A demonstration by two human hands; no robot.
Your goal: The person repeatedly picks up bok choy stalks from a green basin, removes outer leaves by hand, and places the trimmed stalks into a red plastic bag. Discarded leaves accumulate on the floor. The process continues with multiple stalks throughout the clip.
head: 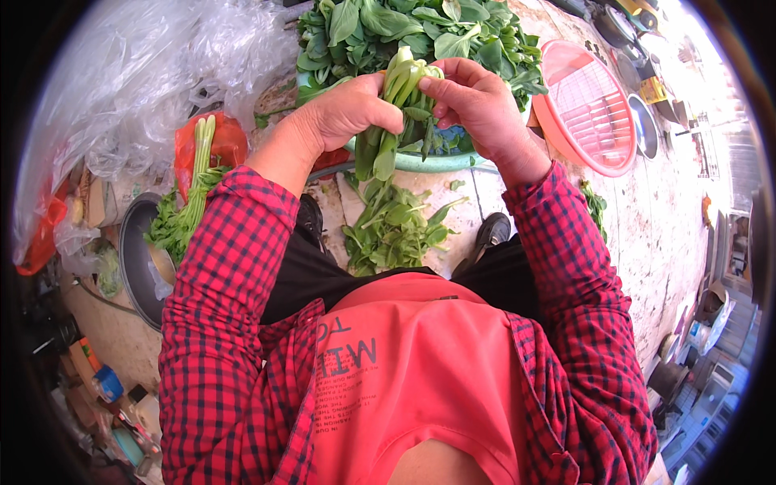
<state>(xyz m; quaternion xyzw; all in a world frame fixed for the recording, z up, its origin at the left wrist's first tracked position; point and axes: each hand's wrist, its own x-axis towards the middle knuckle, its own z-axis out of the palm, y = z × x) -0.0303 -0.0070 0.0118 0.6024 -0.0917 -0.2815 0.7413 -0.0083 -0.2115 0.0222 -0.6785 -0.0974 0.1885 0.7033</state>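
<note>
My left hand (pixel 354 112) grips a bunch of leafy greens (pixel 400 85), its pale stem ends up and its leaves hanging down. At the right side of the same bunch, my right hand (pixel 470 91) pinches a stem between thumb and fingers. Behind both hands, a light green basin (pixel 424 163) is heaped with dark leafy greens (pixel 376 30). On the floor between my shoes lies a loose pile of green leaves (pixel 394 227).
A pink plastic basket (pixel 624 139) stands right of the basin. To the left are clear plastic bags (pixel 151 79), a red bag (pixel 233 139), a bunch of celery (pixel 197 176) and a dark pan (pixel 136 260). More greens (pixel 595 209) lie beside my right sleeve.
</note>
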